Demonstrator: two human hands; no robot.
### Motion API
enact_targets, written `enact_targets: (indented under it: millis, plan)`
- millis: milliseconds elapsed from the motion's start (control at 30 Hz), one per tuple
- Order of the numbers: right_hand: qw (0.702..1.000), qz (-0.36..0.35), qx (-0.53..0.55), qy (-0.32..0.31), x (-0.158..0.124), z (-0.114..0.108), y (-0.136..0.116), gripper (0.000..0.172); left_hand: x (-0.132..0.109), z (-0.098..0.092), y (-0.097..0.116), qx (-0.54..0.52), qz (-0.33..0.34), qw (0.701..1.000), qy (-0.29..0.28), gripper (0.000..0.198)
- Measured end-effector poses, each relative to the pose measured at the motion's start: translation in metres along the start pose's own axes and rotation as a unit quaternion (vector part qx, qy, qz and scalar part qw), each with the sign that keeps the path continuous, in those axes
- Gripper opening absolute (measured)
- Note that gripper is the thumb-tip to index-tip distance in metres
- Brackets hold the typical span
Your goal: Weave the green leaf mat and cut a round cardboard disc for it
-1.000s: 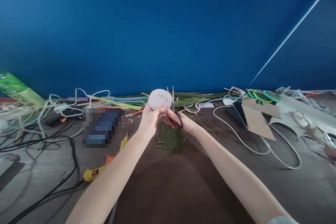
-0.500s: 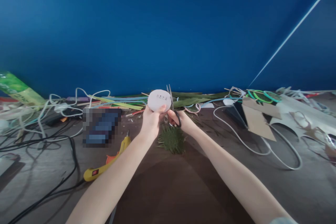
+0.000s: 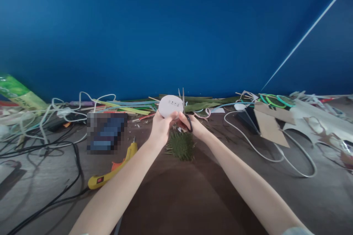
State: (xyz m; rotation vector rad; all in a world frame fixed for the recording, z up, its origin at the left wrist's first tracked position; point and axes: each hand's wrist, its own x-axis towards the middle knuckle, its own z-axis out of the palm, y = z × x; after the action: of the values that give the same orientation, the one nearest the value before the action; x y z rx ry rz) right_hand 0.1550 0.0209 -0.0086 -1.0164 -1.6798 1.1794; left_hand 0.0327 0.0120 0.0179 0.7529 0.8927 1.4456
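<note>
A white oval disc with small dark marks (image 3: 170, 106) is held up in front of me, with my left hand (image 3: 162, 125) closed on its lower edge. My right hand (image 3: 192, 125) grips scissors (image 3: 189, 122) by their dark handle, right beside the disc. The two narrow blades point up past the disc's right edge, slightly apart. My hands touch or nearly touch; I cannot tell which. Just below them on the table lies a bristly green bundle (image 3: 181, 146) of short needle-like pieces.
A yellow glue gun (image 3: 113, 172) lies left of my left forearm, near a pixelated dark device (image 3: 107, 133). White and black cables (image 3: 75, 154) spread across the left. Green strips (image 3: 204, 102) line the wall; cardboard pieces (image 3: 271, 126) and a white cable (image 3: 253, 149) lie right.
The disc, both hands and the scissors have shifted slightly to the right. The disc is turned a little in my left hand. Things on the table stay where they were.
</note>
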Motion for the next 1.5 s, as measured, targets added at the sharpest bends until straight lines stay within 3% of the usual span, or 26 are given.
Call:
enact_targets:
  millis: [300,567,800,1133,1367,1500]
  plan:
    - [0.999,0.006,-0.009,0.038,0.003,0.0,0.012,0.055,0.003,-0.002,0.002,0.001,0.005,1.0,0.003,0.056]
    - [0.998,0.02,-0.05,0.032,0.001,-0.003,0.011,0.049,0.005,-0.005,0.005,0.017,0.004,1.0,-0.006,0.053]
    - [0.995,0.016,-0.09,0.033,0.001,-0.007,0.005,0.055,0.007,-0.007,0.012,0.06,-0.004,0.998,-0.015,0.05]
    - [0.993,0.032,-0.068,-0.092,-0.003,-0.015,-0.007,0.07,0.019,-0.018,0.019,0.085,-0.05,0.993,-0.057,0.054]
    - [0.995,0.026,-0.06,-0.075,-0.004,-0.015,-0.008,0.063,0.017,-0.017,0.021,0.095,-0.066,0.992,-0.054,0.052]
    - [0.997,0.006,-0.067,-0.028,-0.002,-0.012,0.0,0.06,0.016,-0.016,0.02,0.097,-0.067,0.992,-0.046,0.048]
